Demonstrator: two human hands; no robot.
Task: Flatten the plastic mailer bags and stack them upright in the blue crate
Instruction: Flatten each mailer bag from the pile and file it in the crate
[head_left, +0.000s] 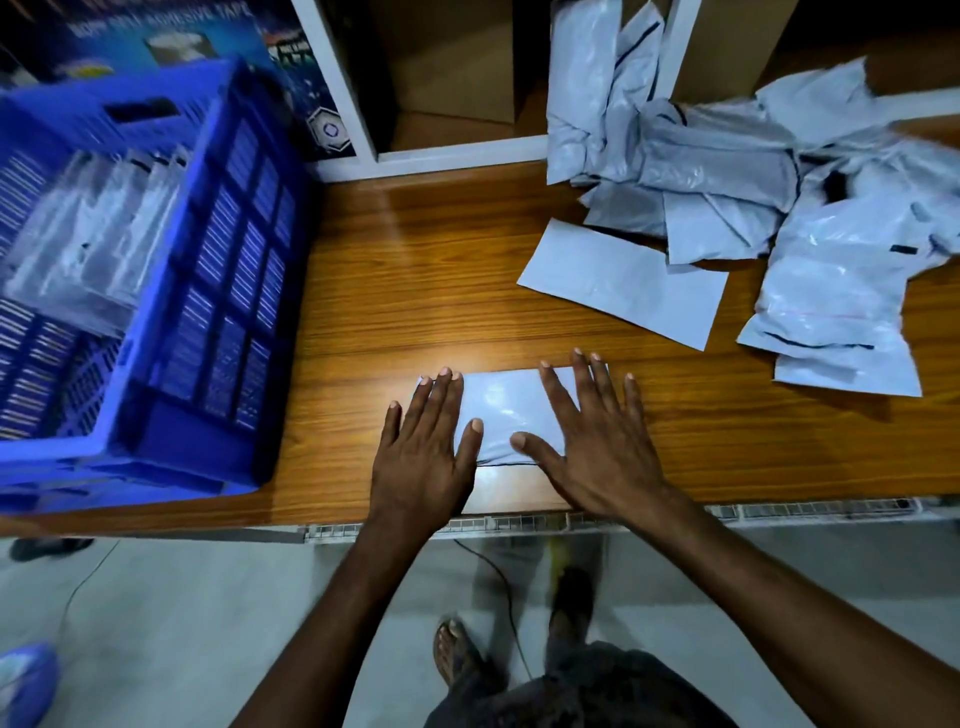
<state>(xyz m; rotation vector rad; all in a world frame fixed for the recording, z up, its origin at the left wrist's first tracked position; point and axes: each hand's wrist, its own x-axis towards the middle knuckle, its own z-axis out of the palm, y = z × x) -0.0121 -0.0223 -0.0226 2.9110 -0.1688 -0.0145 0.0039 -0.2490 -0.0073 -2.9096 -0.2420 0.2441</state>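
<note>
A pale grey plastic mailer bag (501, 410) lies flat on the wooden table (415, 291) near its front edge. My left hand (423, 452) presses on the bag's left part with straight, spread fingers. My right hand (587, 441) presses on its right part the same way. The blue crate (171, 291) stands at the table's left end, and several flattened mailers (88, 244) stand upright inside it. A loose pile of crumpled mailer bags (753, 197) lies at the back right, with one flat bag (623, 280) at its near edge.
White shelving (467, 150) holding brown cardboard boxes (457, 62) rises behind the table. A printed tape carton (171, 36) stands behind the crate. Below the table's front edge are the floor, a cable and my feet. Bare wood shows between the crate and the pile.
</note>
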